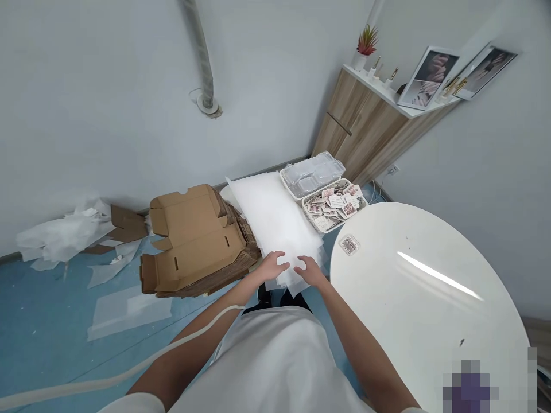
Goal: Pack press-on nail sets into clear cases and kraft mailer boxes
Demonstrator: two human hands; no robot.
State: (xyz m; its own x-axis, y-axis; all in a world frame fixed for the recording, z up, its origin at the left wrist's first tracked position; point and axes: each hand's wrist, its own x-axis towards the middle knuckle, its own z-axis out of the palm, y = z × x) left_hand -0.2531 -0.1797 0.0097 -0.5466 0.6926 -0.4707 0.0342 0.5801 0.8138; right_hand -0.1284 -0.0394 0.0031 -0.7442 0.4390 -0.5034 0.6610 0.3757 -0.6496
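Note:
A stack of thin white foam sheets lies in front of me, its near corners uneven. Over its near end is my left hand, thumb and fingers apart and nothing visible between them. My right hand faces it from the other side, also with the fingers apart and nothing in them. Whether either hand touches the top sheet I cannot tell. Left of the sheets stands a pile of flat brown cardboard boxes. Beyond the right hand, a small clear packet with a printed pattern lies on the round white table.
A basket of printed cards and a basket of clear plastic cases stand behind the table. A wooden cabinet holds picture frames and a plant. Crumpled white wrapping and a loose sheet lie on the blue floor at left.

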